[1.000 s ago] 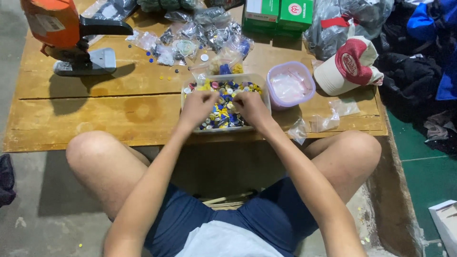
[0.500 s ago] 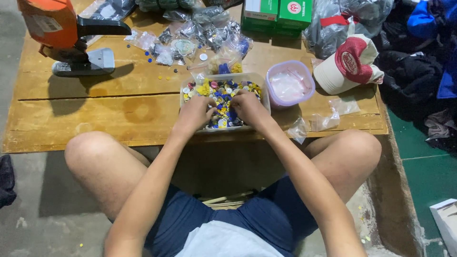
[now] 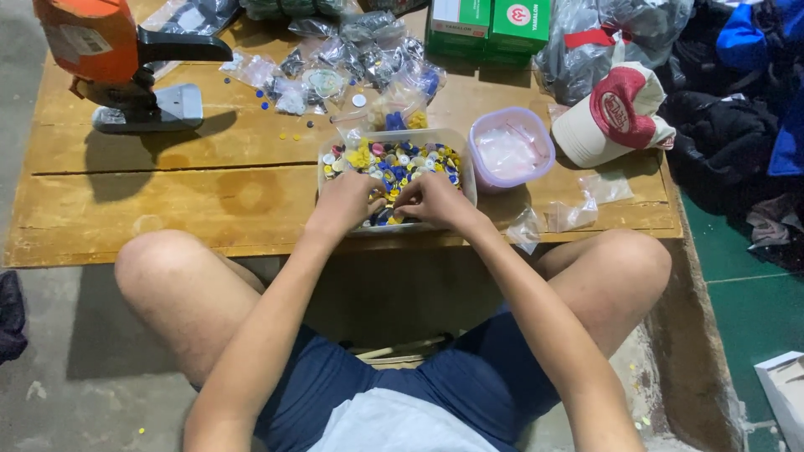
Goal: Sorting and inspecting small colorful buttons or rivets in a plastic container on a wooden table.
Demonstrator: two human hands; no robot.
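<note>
Evidently I keep the clear plastic tub (image 3: pixel 466 159) of mixed coloured buttons (image 3: pixel 400 159) at the near edge of the wooden table (image 3: pixel 167 201), within easy reach. Left hand (image 3: pixel 345 203) and right hand (image 3: pixel 431 199) meet inside it, fingertips nearly touching; pinched or loose, I cannot tell. Lilac bowl (image 3: pixel 511 151) waits just beside.

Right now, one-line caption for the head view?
Both hands, left hand and right hand, sort coloured buttons in a clear tray.

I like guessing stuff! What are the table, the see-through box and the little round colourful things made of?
The table looks like bare wood: yellowish boards with grain, stains and a gap between planks. The box seems clear plastic, since its walls show the contents through. The small discs under the left hand and right hand look like smooth plastic in yellow, blue and white, though that is hard to confirm.
</note>
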